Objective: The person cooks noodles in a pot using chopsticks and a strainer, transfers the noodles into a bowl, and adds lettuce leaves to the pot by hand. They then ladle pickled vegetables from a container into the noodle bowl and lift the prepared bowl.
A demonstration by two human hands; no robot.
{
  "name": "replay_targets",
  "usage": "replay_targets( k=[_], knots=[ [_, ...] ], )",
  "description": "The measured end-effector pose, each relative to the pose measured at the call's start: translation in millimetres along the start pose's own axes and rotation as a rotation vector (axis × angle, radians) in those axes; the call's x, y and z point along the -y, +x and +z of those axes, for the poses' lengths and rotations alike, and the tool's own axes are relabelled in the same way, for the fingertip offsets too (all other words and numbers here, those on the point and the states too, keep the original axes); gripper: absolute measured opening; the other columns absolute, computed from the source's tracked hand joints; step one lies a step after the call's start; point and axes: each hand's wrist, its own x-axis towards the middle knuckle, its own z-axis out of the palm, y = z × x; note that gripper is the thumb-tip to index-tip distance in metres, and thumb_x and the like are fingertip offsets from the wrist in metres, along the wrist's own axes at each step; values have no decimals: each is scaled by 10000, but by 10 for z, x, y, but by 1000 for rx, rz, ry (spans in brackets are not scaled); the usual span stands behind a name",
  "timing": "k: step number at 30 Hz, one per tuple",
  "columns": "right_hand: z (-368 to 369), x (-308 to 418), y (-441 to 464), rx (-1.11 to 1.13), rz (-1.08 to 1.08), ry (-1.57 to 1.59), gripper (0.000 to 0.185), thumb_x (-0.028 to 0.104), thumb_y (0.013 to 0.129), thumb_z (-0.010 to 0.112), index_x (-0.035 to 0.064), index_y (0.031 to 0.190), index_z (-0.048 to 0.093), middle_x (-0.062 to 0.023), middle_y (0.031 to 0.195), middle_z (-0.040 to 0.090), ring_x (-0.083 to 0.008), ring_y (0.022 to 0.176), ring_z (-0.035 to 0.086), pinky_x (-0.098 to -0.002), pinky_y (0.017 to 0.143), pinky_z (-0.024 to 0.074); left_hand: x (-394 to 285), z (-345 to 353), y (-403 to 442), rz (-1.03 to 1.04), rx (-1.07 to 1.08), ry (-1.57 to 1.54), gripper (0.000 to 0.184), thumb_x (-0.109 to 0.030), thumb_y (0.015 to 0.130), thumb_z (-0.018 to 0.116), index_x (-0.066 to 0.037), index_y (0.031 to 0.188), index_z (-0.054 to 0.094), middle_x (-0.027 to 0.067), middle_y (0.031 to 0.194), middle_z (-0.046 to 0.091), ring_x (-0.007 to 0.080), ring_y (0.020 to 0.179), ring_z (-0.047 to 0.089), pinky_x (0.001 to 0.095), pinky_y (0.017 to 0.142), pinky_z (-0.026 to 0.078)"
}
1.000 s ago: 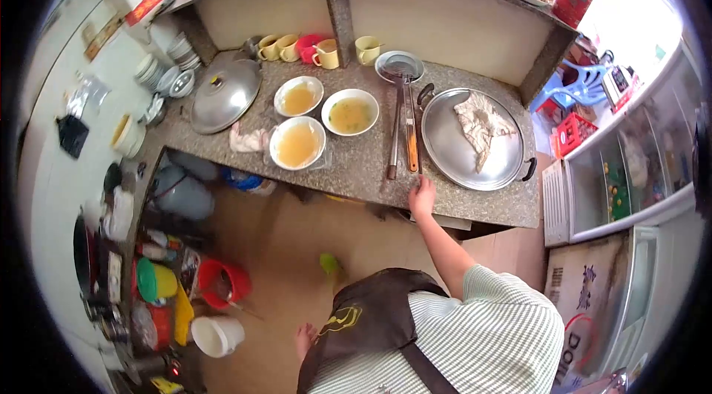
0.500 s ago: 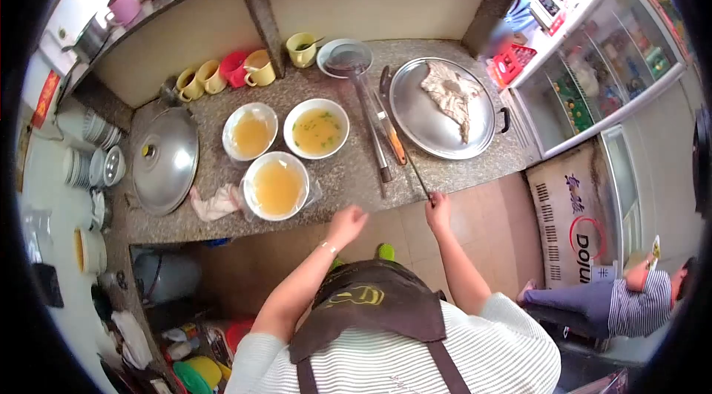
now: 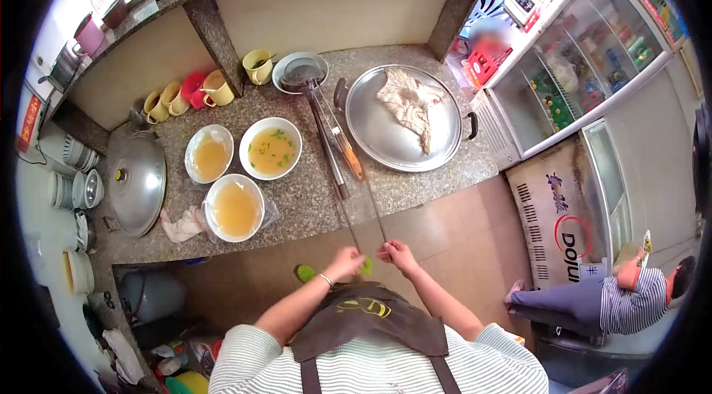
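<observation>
My left hand point(image 3: 344, 263) is closed on the end of one long thin stick point(image 3: 347, 225), in front of the counter edge. Just to its right, my right hand point(image 3: 398, 254) pinches a second thin stick point(image 3: 375, 210). Both sticks point up toward the counter, beside a strainer point(image 3: 302, 72) with a long handle and an orange-handled tool point(image 3: 351, 160). Three bowls hold yellowish broth: one with green bits point(image 3: 273, 148), one behind left point(image 3: 211, 156) and one nearer point(image 3: 236, 208). A cloth point(image 3: 409, 103) lies on a large round metal lid point(image 3: 371, 123).
Another person point(image 3: 630, 301) is at the lower right, holding a plate. A domed lid point(image 3: 137, 185), yellow cups point(image 3: 217, 88) and a red cup point(image 3: 194, 90) stand on the counter point(image 3: 311, 205). A glass-door fridge point(image 3: 586, 60) is at the right.
My left hand has come up from low beside the apron and closed on a stick. My right hand has drawn its stick back from the counter. The view has shifted right.
</observation>
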Motion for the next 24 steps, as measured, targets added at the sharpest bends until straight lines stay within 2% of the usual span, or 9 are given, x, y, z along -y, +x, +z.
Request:
replay_targets(
  k=[2,4,6,10,12,15,18,19,24],
  knots=[
    [140,-10,-114,75,91,102,255,251,880,500,11,928,572,-97,856,613,-152,775,593,-277,702,491,18,291,-156,-6,-6,-18,183,-198,843,532,-16,834,545,57,678,605,104,535,566,241,470,455],
    [212,5,-257,114,88,-111,274,279,887,483,19,904,568,-112,844,608,-143,767,572,-283,679,476,-33,419,-247,127,65,39,190,-205,849,520,-18,837,548,43,669,596,99,545,554,241,485,445],
    [224,-5,-363,75,-156,-290,281,299,890,474,34,855,560,-82,769,584,-114,702,529,-260,615,443,-128,410,-268,205,62,242,200,-209,845,515,-13,840,556,28,668,597,99,564,554,257,513,446],
    [27,-122,-453,70,-265,-390,270,299,896,468,46,851,550,-28,683,526,-82,665,484,-227,586,408,-114,370,-301,317,108,311,236,-254,822,580,-22,865,578,40,659,604,99,573,558,249,534,450],
    [-184,-209,-587,122,50,-166,243,281,903,464,56,866,544,3,676,488,-60,617,448,-201,531,371,-188,282,-307,292,149,392,250,-267,819,596,-28,895,586,33,686,611,101,600,569,240,550,453],
    [-532,-86,-1084,17,118,86,213,261,906,465,64,943,538,18,724,495,-66,557,421,-202,484,353,-295,66,-323,50,199,31,309,-288,815,606,-11,949,578,53,824,623,122,747,590,250,648,480],
    [-776,-2,-1434,108,126,241,217,262,903,473,72,984,542,31,764,503,-51,581,416,-197,488,346,-525,-128,-228,12,290,18,282,-248,822,606,-43,1012,568,48,928,602,109,846,572,236,689,469],
    [-762,78,-1478,133,117,245,215,257,910,457,75,987,541,36,756,495,-37,590,399,-180,496,332,-619,-118,-169,193,352,43,319,-271,830,594,-32,1038,558,87,1044,574,160,977,544,294,824,447],
    [-529,916,-1538,117,-46,127,268,206,907,453,74,1130,520,19,770,510,-65,611,444,-192,533,366,-1763,233,-24,230,614,-589,295,-265,893,479,-12,1021,561,135,1112,549,214,1035,526,355,903,400]
  ],
)
